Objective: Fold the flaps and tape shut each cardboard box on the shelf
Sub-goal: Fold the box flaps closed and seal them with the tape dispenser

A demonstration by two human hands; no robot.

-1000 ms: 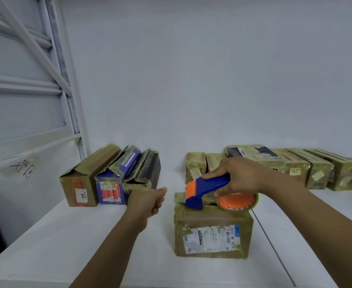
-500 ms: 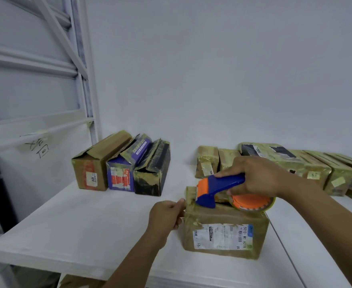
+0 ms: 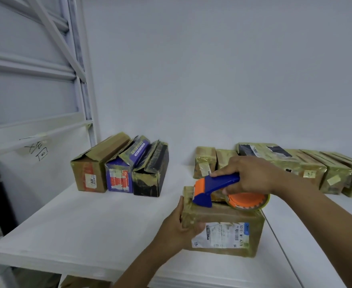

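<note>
**Gripping box and dispenser**

Left hand [image 3: 177, 227] clasps the left end of the labelled cardboard box [image 3: 223, 231] near the white shelf's [image 3: 88, 225] front; right hand [image 3: 252, 176] grasps the blue-and-orange tape dispenser [image 3: 218, 183] resting on its top; contents hidden; three taped boxes [image 3: 119, 165] lean back left; a row of taped boxes [image 3: 306, 163] lines the wall at right.

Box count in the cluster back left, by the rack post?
3, side by side, left to right: brown box, blue box, black box. Anything behind them would be hidden.

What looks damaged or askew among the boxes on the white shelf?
The brown cardboard box, the blue box and the black box at the back left look battered: dented top edges, ragged tape patches.
</note>
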